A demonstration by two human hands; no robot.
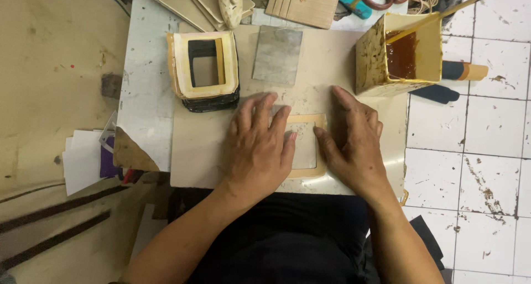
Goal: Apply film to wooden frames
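Note:
My left hand (259,146) lies flat, fingers spread, pressing on a tan frame-shaped piece (307,121) with a grey panel (305,151) in its window. My right hand (351,143) rests flat just to the right of it, thumb touching the frame's right edge. Both pieces lie on a beige work board (204,157). Most of the frame's left side is hidden under my left hand.
A stack of similar frames (203,68) sits at the board's upper left, a loose grey sheet (277,54) beside it. A yellow glue box (395,54) with a stick in it stands at upper right. Scissors, card pieces and tools lie along the far edge. White tiled floor lies right.

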